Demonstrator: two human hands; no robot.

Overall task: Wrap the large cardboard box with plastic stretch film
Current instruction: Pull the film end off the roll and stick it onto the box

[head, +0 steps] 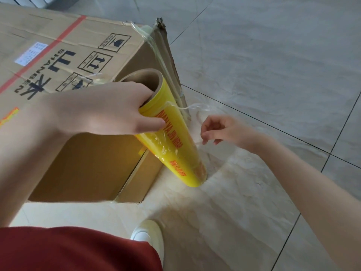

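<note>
While its fingers hook down into the open brown cardboard core (144, 77) and its thumb lies across the yellow outside, the left hand (109, 110) grips the top end of the long yellow roll of stretch film (172, 145), which bears orange lettering along its length. The roll leans, top end up and to the left, lower end down at the pale tiled floor (273, 55), just right of the near right corner of the box.

To the right of the roll, the right hand (224, 130) has its fingers curled, thumb and forefinger pinched on a thin loose edge of clear film (192, 107) that trails off the roll's right side. Another bunched strand of the same film runs from the roll up and far along the box's right corner edge, where it lies stretched over the cardboard.

The large brown cardboard box (58, 45) lies on the floor to the left and far side of the roll, filling the upper left of the view. Its top face carries black handling symbols and large black characters, a red stripe (66, 34) and a small white label (30, 53). Its near face shows an open, shadowed hollow.

Nearest of all, a dark red garment (68, 249) covers the lower left, with a white shoe (150, 233) on the floor just right of it
</note>
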